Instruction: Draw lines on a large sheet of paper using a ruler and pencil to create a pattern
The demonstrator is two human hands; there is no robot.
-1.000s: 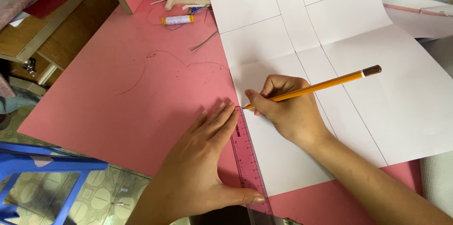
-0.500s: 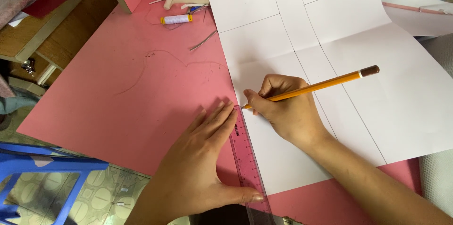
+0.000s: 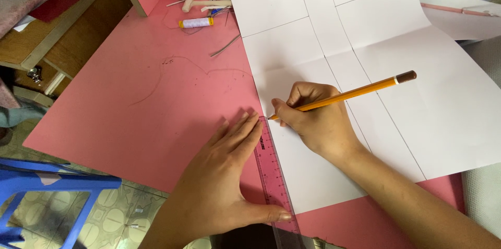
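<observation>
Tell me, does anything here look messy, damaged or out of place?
Mostly tidy. The pink sheet carries a faint wandering scribble and specks left of the white paper, and loose strands lie near the spool of thread. The left hand pins the pink ruler straight along the paper's edge.

Very little has shifted over the last second. My right hand [image 3: 318,121] has crept a touch away from me along the edge of the pink ruler [image 3: 273,176], carrying the tip of the yellow pencil [image 3: 344,95] slightly further up the left border of the white paper [image 3: 376,45]. The pencil's dark end has tipped a shade lower and nearer to my wrist side. My left hand [image 3: 219,181] has barely resettled on the ruler: the thumb now lies a little closer along its near end, while the fingertips [image 3: 250,121] press beside the pencil point as they did.
</observation>
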